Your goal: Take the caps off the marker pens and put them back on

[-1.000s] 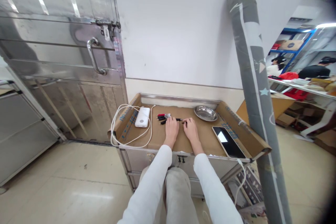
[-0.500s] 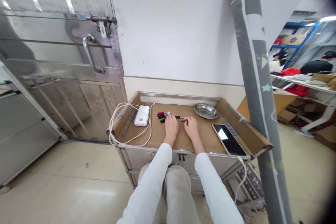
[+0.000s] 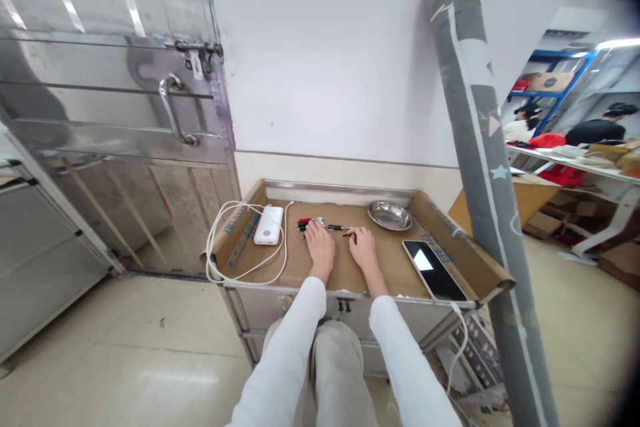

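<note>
My left hand lies over a small group of pens with red and black ends, its fingers stretched out and partly covering them. Just right of those fingertips, a single black pen rests across the cardboard, touched by neither hand as far as I can see. My right hand is closed, with bent fingers pinching a small dark piece near its fingertips, too small to name. Both hands rest on the cardboard-lined cart top.
A white power bank with a looped white cable lies on the left. A round metal dish sits at the back right, a phone in front of it. A tall grey wrapped roll leans beside the cart. Co-workers sit far right.
My left hand has shifted left onto the grouped pens, leaving the single black pen uncovered between my hands. My right hand has barely moved. The view has shifted slightly.
</note>
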A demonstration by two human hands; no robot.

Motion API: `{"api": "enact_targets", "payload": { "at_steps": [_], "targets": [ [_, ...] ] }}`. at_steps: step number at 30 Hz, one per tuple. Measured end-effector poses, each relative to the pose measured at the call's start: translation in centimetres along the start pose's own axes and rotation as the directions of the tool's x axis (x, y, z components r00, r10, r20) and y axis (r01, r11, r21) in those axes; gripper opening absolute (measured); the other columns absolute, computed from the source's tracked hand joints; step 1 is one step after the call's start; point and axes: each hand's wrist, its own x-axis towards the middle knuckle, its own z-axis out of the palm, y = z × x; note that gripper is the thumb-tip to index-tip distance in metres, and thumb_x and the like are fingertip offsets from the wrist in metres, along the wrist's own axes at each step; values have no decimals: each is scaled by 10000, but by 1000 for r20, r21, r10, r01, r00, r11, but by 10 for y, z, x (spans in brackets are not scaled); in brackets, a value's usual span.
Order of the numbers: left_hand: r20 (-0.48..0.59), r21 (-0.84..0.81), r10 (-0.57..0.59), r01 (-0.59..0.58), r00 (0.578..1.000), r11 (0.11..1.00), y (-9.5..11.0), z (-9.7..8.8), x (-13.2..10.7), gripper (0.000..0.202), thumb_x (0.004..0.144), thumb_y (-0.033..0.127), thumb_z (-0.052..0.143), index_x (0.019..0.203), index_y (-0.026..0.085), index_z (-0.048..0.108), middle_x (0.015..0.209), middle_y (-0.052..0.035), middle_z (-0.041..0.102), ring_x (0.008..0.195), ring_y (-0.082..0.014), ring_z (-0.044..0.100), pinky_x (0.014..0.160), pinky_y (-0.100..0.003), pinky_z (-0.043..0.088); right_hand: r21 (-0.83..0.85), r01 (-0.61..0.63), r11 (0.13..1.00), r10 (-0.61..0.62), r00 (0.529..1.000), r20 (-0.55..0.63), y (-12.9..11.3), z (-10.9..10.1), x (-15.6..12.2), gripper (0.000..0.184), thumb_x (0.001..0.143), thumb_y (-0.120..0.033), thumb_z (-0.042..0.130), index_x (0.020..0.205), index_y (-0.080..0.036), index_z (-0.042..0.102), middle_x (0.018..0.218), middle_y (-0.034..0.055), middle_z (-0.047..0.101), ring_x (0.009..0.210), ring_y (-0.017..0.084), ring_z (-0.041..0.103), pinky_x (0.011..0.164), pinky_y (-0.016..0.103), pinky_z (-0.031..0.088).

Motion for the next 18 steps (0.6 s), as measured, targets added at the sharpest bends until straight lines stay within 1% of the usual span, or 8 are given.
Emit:
{"api": "enact_targets", "payload": {
  "at_steps": [5,8,11,14,18],
  "targets": [
    [-3,6,-18,18,1000,1000,0,-3,0,391,882,129,346,1237,23,471,1191,-229,549,1105,-276,521,942,-408,411,2,6,1000,-6,1000,-12,0,0,-1,235,846,-113,408,884,-185,628,913,67,593,846,190,480,749,282,319],
    [23,-15,-26,26,999,1000,0,-7,0,381,883,106,332,1223,18,479,1177,-237,544,1092,-274,523,933,-401,410,19,17,1000,-16,1000,-26,0,1,-1,244,845,-115,399,881,-189,629,913,66,594,839,192,481,747,284,324],
    [42,-36,-29,31,999,999,1,-11,0,346,876,87,325,1156,18,517,1122,-237,553,1051,-275,536,903,-407,421,33,22,999,-21,999,-32,1,2,-1,249,841,-114,397,874,-192,631,910,64,596,835,191,483,749,287,329],
    [24,-31,-25,26,999,999,1,-12,1,324,877,77,306,1097,33,539,1064,-218,569,1001,-267,543,868,-402,436,35,20,999,-19,999,-32,1,3,-1,245,841,-120,399,871,-192,632,911,65,595,831,191,483,749,288,329],
    [-10,-18,-3,3,1000,1000,0,-9,1,324,881,72,294,1084,32,545,1039,-209,574,964,-259,546,842,-382,442,35,15,999,-14,1000,-21,2,3,-1,243,842,-125,400,876,-194,630,908,62,592,826,189,483,745,287,327]
  ]
}}
